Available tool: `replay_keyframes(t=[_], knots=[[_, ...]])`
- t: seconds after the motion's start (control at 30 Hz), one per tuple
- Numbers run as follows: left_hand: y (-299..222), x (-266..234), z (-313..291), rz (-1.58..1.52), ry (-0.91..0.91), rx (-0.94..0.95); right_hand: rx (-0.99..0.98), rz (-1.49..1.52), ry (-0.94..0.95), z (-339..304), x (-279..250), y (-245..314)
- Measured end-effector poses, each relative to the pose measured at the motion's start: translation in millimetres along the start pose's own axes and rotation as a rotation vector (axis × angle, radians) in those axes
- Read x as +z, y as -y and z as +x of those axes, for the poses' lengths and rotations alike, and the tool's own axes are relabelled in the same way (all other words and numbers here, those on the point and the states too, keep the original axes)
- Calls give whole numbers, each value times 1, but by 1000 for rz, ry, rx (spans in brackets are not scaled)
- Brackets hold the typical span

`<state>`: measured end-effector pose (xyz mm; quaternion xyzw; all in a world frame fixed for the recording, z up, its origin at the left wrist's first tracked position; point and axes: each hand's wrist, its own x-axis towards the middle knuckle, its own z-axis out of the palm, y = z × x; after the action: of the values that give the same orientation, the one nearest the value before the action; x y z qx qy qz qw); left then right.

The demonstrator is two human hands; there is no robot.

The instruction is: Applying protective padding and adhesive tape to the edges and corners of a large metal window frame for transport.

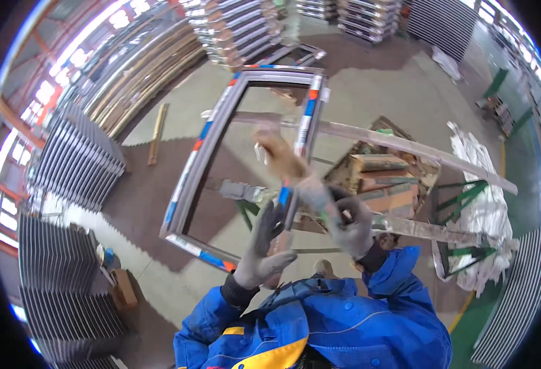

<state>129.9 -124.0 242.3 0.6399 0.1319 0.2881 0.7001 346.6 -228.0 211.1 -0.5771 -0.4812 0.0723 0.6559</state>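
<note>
In front of me a grey rectangular frame (204, 152), like a window or door frame, lies across wooden-looking beams. Red, blue and white film covers its outer faces. My left hand (264, 252), in a grey glove, is beside the frame's near right corner with fingers stretched and the thumb apart, holding nothing. Closed in its glove, my right hand (351, 224) is to the right of the frame. From it a blurred brown-and-pale object (281, 157) reaches up and left over the frame's right side; motion blur hides its kind.
The long beams (415, 145) rest on green trestles (464, 203) at right, near white sheeting (482, 212). Between them sits a bin of cardboard and wood scraps (384, 178). Stacked grey profiles (76, 160) stand at left; long brown bars (153, 74) lie behind.
</note>
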Motion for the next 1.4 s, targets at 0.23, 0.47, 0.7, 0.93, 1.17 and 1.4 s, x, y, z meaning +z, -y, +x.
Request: replay_keyframes(t=[0.23, 0.47, 0.7, 0.93, 1.17, 1.4], knots=[[5, -76, -123, -379, -683, -58, -419, -296, 621, -65, 156, 108], [8, -150, -255, -667, -770, -60, -462, -192, 562, -89, 219, 135], [5, -173, -305, -929, -589, -143, 436, 160, 906, -93, 235, 165], [27, -159, -270, -706, -672, -122, -87, -52, 700, -109, 212, 166], [16, -96, -210, -409, -598, -113, -170, -17, 641, -101, 159, 150], [3, -31, -146, -197, -591, -48, 232, 217, 620, -77, 79, 114]])
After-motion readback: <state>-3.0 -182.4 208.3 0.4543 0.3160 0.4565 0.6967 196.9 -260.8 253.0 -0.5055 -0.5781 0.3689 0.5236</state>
